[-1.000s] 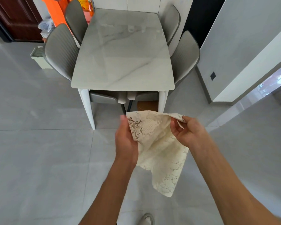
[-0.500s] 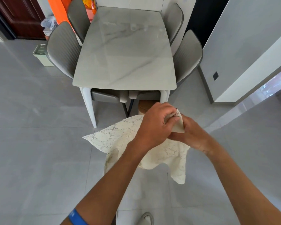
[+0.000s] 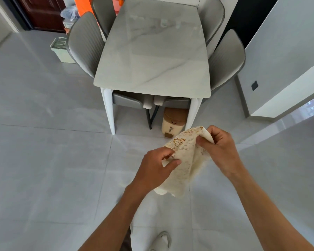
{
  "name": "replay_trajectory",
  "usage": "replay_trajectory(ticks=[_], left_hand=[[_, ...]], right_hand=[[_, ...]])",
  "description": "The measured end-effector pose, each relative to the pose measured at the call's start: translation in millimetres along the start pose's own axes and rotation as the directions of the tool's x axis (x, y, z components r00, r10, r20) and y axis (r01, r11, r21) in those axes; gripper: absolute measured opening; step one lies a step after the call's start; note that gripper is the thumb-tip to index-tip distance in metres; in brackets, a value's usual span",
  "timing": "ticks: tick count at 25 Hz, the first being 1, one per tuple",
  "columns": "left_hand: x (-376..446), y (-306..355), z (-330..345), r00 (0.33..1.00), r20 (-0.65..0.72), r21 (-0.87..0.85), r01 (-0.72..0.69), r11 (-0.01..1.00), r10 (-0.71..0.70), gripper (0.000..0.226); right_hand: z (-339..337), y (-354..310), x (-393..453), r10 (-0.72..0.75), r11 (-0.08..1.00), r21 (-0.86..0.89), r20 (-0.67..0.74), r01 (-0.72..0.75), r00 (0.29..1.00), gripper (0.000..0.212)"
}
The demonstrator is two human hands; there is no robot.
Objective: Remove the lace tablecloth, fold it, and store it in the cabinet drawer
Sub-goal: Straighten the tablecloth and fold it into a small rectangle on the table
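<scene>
One cream lace tablecloth [image 3: 186, 160], gathered into a small, folded bundle, hangs in the air between two bare hands, in front of the near end of the table and above the floor. The left hand [image 3: 157, 167] pinches the bundle's left edge, thumb pressed against curled fingers with the cloth caught between them. The right hand [image 3: 218, 149] grips the upper right corner, its fingers curled over the cloth and its thumb against the fabric; the top fold rises just above that hand, and the lower end of the bundle droops beneath both hands. The lace pattern shows as brownish openwork near the top. One marble-look dining table [image 3: 152, 51] stands beyond, with white legs. Four grey chairs are around it: two on the left side, the nearer chair [image 3: 83, 44] ribbed on its back and the farther one [image 3: 103, 13] behind it, and two on the right, the nearer [image 3: 227, 57] and the farther [image 3: 213, 15]. Under the table's near end stands one beige bin [image 3: 172, 122] with a brown lid. One pale green container [image 3: 61, 49] sits on the floor left of the chairs. One white shoe [image 3: 161, 240] shows at the bottom edge on the grey tiled floor [image 3: 43, 160]. A dark wooden door [image 3: 43, 13] is at upper left.
</scene>
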State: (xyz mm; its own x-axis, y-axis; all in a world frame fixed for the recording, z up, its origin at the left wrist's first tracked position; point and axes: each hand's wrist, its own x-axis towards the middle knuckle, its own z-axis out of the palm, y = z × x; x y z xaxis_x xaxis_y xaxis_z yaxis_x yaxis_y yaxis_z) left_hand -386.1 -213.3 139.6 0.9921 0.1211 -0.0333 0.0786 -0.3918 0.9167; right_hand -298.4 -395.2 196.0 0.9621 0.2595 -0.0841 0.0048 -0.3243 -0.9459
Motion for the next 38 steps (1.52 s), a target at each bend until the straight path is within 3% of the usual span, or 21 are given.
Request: replay_trajectory(ticks=[2,6,10,12,15,19,21,26,31,33,35,38], left_hand=[[-4,-7,13,1.000,0.000,-0.036,0.001,0.999,-0.001,0.021],[2,-23,23,0.994,-0.088,0.077,-0.059,0.995,0.066,0.027],[19,-20,15,0.984,0.170,-0.115,0.080,0.990,-0.060,0.024],[23,-18,12,0.984,0.150,-0.132,0.118,0.984,-0.098,0.017],[25,-20,12,0.990,0.133,-0.193,0.069,0.979,-0.044,0.011],[26,-14,28,0.962,0.274,-0.173,0.047,0.984,0.002,0.019],[20,-15,38,0.971,0.239,-0.235,0.062,0.970,-0.004,0.021],[6,-22,41,0.991,0.091,-0.208,0.114,0.972,-0.097,0.013],[11,-11,22,1.000,-0.023,-0.106,0.013,0.994,-0.016,0.013],[14,-3,14,0.999,0.003,0.002,-0.054,0.999,0.054,0.015],[18,4,9,0.994,0.048,0.094,-0.100,0.991,0.096,0.017],[20,7,2,0.991,0.086,0.138,-0.117,0.984,0.106,0.017]], right_hand=[[-1,0,-2,-0.001,1.000,0.009,0.060,0.001,0.998,0.041],[-16,-3,-7,-0.030,0.998,0.051,0.205,0.020,0.978,0.033],[-28,-3,-10,-0.013,0.989,0.145,0.267,-0.026,0.964,0.017],[-33,-1,-9,0.004,0.991,0.128,0.227,-0.034,0.974,0.017],[-42,2,-10,0.030,0.997,0.059,0.195,-0.043,0.980,0.022],[-42,-10,-17,-0.008,0.986,0.161,0.328,-0.048,0.945,0.020],[-42,-12,-18,-0.006,0.989,0.141,0.334,-0.044,0.943,0.020],[-50,-1,-22,0.012,0.996,0.084,0.282,-0.037,0.959,0.021],[-63,7,-20,0.091,0.987,-0.149,0.247,-0.055,0.965,0.022],[-73,3,-21,0.060,0.960,-0.281,0.283,0.023,0.957,0.040],[-75,-7,-20,0.002,0.882,-0.437,0.377,0.175,0.926,0.051],[-70,-21,-16,0.027,0.686,-0.635,0.509,0.354,0.861,0.036]])
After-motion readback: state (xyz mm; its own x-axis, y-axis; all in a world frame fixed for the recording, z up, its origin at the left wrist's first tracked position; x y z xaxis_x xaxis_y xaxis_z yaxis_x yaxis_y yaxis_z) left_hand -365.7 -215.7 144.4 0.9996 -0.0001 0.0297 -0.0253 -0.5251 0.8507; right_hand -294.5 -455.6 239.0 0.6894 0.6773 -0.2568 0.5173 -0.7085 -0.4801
